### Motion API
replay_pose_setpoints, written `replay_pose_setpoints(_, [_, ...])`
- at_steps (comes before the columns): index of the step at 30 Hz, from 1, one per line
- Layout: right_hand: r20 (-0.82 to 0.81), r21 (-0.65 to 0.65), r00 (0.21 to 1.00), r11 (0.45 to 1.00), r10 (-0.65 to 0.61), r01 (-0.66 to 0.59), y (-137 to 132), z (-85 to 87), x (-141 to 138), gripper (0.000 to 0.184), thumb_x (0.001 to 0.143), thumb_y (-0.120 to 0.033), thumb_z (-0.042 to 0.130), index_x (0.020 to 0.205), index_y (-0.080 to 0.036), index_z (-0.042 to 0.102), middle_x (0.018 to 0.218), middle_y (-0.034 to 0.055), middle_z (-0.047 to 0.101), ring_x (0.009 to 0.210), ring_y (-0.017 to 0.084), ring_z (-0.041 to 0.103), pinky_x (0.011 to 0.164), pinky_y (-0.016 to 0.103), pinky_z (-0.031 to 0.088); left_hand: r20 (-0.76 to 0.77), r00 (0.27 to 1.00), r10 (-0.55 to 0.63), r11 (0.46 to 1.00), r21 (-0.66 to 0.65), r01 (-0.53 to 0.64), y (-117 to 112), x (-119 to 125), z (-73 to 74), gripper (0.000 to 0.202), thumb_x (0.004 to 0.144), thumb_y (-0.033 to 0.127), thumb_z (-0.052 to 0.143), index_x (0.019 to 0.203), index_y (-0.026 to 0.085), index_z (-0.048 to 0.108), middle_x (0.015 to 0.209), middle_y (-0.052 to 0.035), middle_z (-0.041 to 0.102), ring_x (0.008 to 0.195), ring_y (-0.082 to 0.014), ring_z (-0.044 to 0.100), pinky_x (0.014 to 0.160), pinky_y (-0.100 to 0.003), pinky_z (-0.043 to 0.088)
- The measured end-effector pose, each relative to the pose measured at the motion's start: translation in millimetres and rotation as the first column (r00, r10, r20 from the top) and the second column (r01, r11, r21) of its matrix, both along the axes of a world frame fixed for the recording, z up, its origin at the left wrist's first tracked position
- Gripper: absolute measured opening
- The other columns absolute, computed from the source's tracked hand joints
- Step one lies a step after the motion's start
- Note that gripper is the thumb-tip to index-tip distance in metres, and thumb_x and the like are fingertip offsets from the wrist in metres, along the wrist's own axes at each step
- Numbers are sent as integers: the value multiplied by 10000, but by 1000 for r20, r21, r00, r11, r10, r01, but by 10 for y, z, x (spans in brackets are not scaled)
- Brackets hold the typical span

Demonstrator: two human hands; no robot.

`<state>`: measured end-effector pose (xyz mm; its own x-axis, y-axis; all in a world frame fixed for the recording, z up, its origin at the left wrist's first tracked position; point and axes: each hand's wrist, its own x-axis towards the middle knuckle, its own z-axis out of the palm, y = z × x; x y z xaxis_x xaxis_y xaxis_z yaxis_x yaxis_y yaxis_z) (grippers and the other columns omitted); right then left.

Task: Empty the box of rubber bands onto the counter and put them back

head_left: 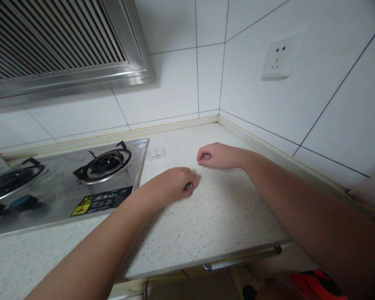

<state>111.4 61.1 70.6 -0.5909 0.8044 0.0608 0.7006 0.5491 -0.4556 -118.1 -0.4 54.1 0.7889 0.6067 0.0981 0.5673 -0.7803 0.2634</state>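
My left hand is closed above the speckled countertop, its fingers curled round a small bunch of thin pale sticks. Their kind is too small to make out, and most of their length is hidden by the fingers. Farther back and to the right, my right hand is pinched shut low over the counter. Whatever its fingertips may hold is too small to tell. A clear plastic container lies on the counter beside the stove, beyond my left hand. A tiny bright speck is to its right.
At the left is a steel gas stove with burners and knobs. A range hood hangs above it. Tiled walls meet behind the counter, with a socket on the right one. A drawer handle juts below the front edge.
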Motion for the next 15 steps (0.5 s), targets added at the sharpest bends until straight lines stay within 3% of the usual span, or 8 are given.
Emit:
replay_pose_setpoints(6, [-1,-14,1000,1000,12,-12,13,-29,9,174,881,-314,648,964,-191,739,920,53,749,795,194,655,691,293,467,38,995,90,996,-17,-89,29,-38,-39,220,768,70,600,875,196,746,838,-21,733,737,-155,637,713,-289,473])
replay_pose_setpoints(15, [25,-19,1000,1000,4,-3,9,-20,30,189,875,-305,635,983,-190,740,930,56,747,812,201,662,704,298,470,37,980,198,980,2,-198,172,-276,-21,210,770,101,626,894,182,775,837,-51,737,731,-169,634,701,-292,457])
